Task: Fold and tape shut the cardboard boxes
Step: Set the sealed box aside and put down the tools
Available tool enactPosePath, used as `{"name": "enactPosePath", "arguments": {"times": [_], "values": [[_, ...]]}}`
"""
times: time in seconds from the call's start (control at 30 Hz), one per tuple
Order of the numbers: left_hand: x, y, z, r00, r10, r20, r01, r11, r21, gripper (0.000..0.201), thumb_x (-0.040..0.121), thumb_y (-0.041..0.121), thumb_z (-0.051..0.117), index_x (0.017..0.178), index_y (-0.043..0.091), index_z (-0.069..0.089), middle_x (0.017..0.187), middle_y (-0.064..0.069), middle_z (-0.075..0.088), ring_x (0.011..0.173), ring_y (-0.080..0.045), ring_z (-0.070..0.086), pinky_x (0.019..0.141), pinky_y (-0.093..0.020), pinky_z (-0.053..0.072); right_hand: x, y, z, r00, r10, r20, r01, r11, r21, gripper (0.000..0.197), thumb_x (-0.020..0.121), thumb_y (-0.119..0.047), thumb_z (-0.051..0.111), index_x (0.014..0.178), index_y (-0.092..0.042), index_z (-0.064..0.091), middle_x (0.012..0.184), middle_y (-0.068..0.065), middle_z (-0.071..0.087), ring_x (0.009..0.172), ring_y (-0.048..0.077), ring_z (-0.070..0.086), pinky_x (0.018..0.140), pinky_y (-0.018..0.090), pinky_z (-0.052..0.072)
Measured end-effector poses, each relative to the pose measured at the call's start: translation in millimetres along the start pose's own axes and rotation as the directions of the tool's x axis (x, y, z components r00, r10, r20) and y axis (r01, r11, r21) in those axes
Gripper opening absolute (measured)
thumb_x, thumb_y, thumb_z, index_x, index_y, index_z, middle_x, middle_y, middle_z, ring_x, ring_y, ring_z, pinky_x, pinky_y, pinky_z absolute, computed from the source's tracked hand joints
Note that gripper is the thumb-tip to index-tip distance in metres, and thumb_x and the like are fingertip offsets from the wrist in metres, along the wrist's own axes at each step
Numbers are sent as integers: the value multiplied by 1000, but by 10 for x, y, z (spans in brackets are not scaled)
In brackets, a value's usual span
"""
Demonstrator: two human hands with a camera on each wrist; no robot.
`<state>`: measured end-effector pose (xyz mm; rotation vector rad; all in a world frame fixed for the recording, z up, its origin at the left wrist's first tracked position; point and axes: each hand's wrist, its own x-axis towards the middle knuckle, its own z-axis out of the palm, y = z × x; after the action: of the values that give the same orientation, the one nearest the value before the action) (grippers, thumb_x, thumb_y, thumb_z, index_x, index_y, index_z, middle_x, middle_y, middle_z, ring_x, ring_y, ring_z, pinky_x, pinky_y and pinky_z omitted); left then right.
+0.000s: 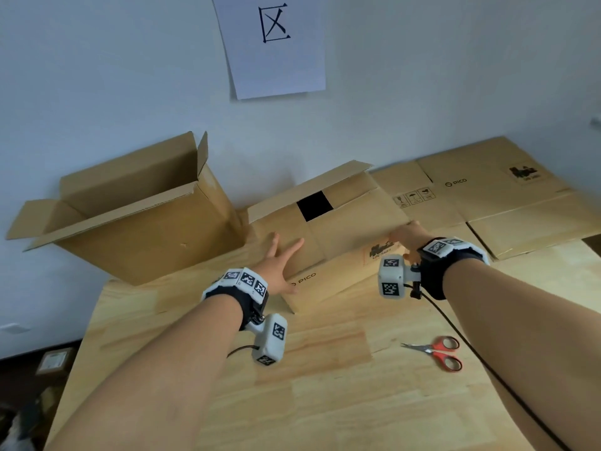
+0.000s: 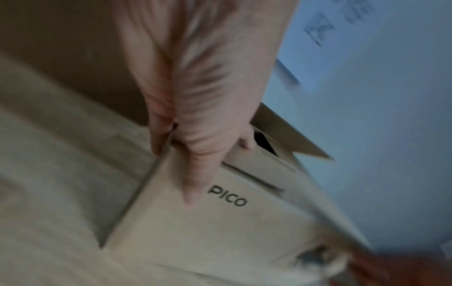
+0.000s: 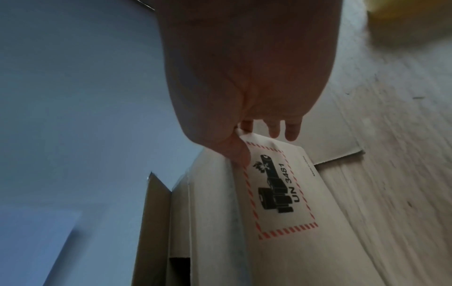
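Brown cardboard is what both hands are busy with. The box [image 1: 328, 229] being worked on lies on its side on the wooden table [image 1: 325, 402], in the middle, with its flaps folded in toward the person and a dark square gap left where they do not meet. The left hand [image 1: 279, 265] lies flat on the near flaps with its fingers spread wide and straight, holding nothing; it seems to be there to press the flaps down so they do not pop back up. The right hand [image 1: 406, 237] grasps the right end of the box, thumb on the printed side and fingers curled over the edge, most likely to keep the box from sliding while the other hand pushes. Another box [image 1: 146, 229] stands open just to the left, against the wall, its flaps up, not closed yet. Flat, unfolded boxes [image 1: 487, 196] lie at the right, waiting. Red scissors [image 1: 437, 352] rest on the table near the right arm, handy for cutting tape. No tape roll can be seen, so the taping looks not yet begun.
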<state>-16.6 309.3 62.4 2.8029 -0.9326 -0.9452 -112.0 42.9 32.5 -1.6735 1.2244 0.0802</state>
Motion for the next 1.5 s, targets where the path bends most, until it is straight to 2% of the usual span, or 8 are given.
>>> {"name": "enactPosePath", "arguments": {"times": [0.4, 0.57, 0.73, 0.83, 0.97, 1.17, 1.33, 1.5], "values": [[-504, -178, -144, 947, -99, -307, -120, 773, -623, 72, 85, 66, 45, 148, 42, 20, 151, 2, 36, 134, -24, 40, 105, -41, 39, -1303, -1176, -499, 779, -614, 128, 591, 786, 179, 51, 93, -18, 54, 142, -26, 40, 138, 5, 41, 112, 18, 45, 87, 32, 37], [-664, -237, -299, 936, -216, -277, -61, 676, -734, 54, 95, 55, 38, 140, 27, 42, 136, -7, 54, 108, -26, 62, 71, -30, 58, -1657, -1373, -412, 781, -558, 280, 545, 829, 130, 56, 96, -24, 51, 146, -31, 29, 139, 1, 44, 122, 22, 44, 86, 28, 33], [-539, 3, -437, 982, -148, -114, 104, 940, -326, 61, 96, 55, 28, 142, 15, 38, 124, -15, 60, 82, -17, 62, 80, -30, 48, -1538, -925, -62, 812, -498, 304, 520, 854, 9, 64, 95, -18, 52, 150, -22, 20, 157, 3, 12, 143, 26, 19, 110, 36, 22], [-446, 308, -353, 1000, 3, -22, -5, 996, -88, 92, 82, 79, 14, 152, 21, 19, 151, -7, 34, 97, -22, 63, 91, -36, 46, -1361, -616, -27, 846, -411, 339, 468, 877, -105, 71, 95, -21, 53, 151, -25, 11, 159, 6, 3, 145, 28, 13, 113, 42, 20], [-268, 582, -347, 980, 187, -74, -189, 982, -28, 62, 97, 59, 18, 151, 29, 21, 160, -5, 12, 141, -28, 28, 115, -45, 25, -1198, -390, -58, 884, -362, 297, 358, 931, 68, 78, 93, -17, 57, 152, -28, 5, 157, 10, 11, 142, 30, 20, 112, 47, 25], [98, 573, -332, 917, 215, -336, -217, 976, 32, 53, 97, 43, 45, 147, 26, 33, 159, 0, 14, 145, -22, 19, 116, -41, 22, -818, -192, -241, 947, -227, 225, 173, 956, 236, 69, 94, -20, 55, 150, -27, 15, 155, 9, 20, 140, 31, 25, 110, 51, 28], [471, 575, -230, 897, 166, -409, -141, 986, 90, 90, 89, 48, 57, 152, 30, -6, 157, -6, -22, 146, -32, 11, 111, -42, 35, -546, -7, -254, 976, -106, 189, 65, 975, 215, 64, 93, -23, 56, 148, -22, 24, 150, 11, 31, 135, 32, 33, 104, 48, 37], [719, 637, -287, 911, 83, -405, -35, 992, 124, 61, 101, 34, 39, 151, 13, 12, 157, -16, 15, 131, -36, 40, 100, -45, 44, -359, 42, -256, 980, -53, 191, 6, 971, 239, 59, 95, -25, 54, 146, -20, 27, 145, 11, 37, 131, 29, 39, 103, 44, 40]]}}
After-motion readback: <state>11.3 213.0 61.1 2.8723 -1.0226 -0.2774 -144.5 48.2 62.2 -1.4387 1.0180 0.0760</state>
